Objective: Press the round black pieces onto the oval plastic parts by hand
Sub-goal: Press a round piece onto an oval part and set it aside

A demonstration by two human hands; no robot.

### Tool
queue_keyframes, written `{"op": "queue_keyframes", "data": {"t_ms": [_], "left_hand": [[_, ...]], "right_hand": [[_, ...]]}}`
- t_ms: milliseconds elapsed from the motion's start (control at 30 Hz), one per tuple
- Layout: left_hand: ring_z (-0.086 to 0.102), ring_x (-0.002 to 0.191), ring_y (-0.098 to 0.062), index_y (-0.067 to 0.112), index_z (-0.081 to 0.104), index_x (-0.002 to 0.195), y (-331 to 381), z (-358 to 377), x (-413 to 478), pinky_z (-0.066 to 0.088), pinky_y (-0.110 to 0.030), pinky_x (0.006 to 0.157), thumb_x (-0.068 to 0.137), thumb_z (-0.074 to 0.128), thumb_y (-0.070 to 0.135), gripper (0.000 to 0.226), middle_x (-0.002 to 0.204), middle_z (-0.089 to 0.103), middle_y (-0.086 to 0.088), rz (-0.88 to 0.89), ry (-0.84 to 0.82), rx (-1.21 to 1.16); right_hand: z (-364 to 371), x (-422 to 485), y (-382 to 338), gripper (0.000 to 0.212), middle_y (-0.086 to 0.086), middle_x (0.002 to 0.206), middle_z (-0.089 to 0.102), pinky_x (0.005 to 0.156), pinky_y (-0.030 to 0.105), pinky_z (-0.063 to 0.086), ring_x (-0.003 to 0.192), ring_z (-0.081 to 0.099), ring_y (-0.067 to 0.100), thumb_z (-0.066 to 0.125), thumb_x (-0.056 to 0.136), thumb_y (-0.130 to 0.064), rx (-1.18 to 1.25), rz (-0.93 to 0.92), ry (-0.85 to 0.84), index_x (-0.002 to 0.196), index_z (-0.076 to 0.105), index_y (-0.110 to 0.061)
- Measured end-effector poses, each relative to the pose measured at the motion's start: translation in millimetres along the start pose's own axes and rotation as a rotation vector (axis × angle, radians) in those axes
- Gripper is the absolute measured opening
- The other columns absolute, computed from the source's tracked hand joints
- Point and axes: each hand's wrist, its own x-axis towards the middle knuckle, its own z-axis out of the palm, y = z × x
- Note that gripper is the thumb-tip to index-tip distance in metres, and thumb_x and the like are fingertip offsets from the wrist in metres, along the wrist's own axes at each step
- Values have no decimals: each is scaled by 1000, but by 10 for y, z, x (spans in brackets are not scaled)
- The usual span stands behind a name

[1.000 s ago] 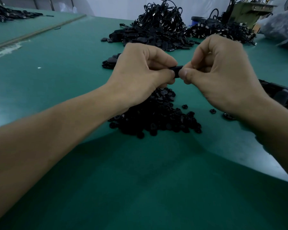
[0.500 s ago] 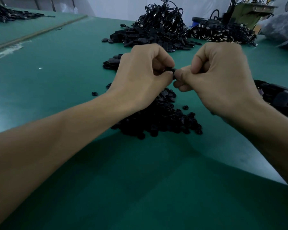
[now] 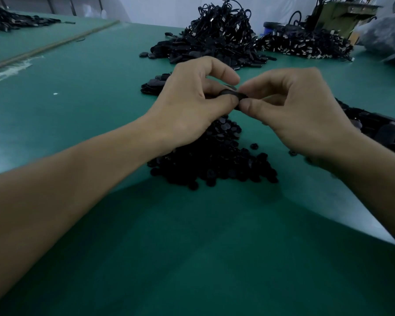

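Above the green table (image 3: 78, 110), my left hand (image 3: 192, 106) and my right hand (image 3: 299, 115) meet over a small black oval plastic part (image 3: 232, 94). Both hands pinch it between thumb and forefinger, thumbs almost touching. Most of the part is hidden by my fingers, and I cannot tell whether a round piece sits on it. Directly below my hands lies a heap of round black pieces (image 3: 214, 160), with a few strays at its right edge.
A small stack of black oval parts (image 3: 153, 84) lies behind my left hand. Farther back rise a tall pile of black cabled parts (image 3: 217, 37) and another pile (image 3: 306, 45) to its right. More black parts (image 3: 379, 131) lie at the right edge.
Both hands have dropped slightly and their fingers have loosened, so more of the black part shows between the thumbs than before.
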Motion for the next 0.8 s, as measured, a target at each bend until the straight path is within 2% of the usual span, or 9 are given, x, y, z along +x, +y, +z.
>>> {"op": "queue_keyframes", "data": {"t_ms": [167, 333, 667, 800], "left_hand": [[68, 62, -7, 19, 64, 90, -3, -42, -12, 57, -21, 66, 85, 77, 3, 21, 67, 73, 5, -60, -4, -99], [72, 65, -13, 12, 70, 84, 4, -45, -24, 61, -26, 67, 80, 81, 1, 17, 67, 74, -1, -118, 30, -164], [74, 65, -17, 11, 69, 87, 46, 10, -4, 58, -24, 64, 78, 84, 3, 19, 68, 75, -2, -97, 82, -149], [74, 63, -17, 10, 70, 90, 78, -13, 9, 57, -22, 61, 77, 85, 3, 21, 71, 76, -4, -77, 68, -132]], "right_hand": [[7, 8, 19, 6, -1, 80, 76, 61, 17, 53, 69, 71, 6, 71, 92, -13, 164, 32, -49, 94, 73, -18], [6, 18, 31, 2, 5, 77, 76, 56, 16, 50, 62, 69, 6, 74, 88, -13, 168, 54, -33, 90, 73, -13], [-15, 49, -19, 12, -4, 60, 68, 46, 13, 40, 50, 50, 3, 71, 85, -6, 192, 78, -15, 76, 70, -13], [-62, 43, -8, 13, -8, 55, 66, 44, 9, 37, 46, 52, -2, 70, 87, -5, 199, 49, -22, 77, 69, -13]]}}
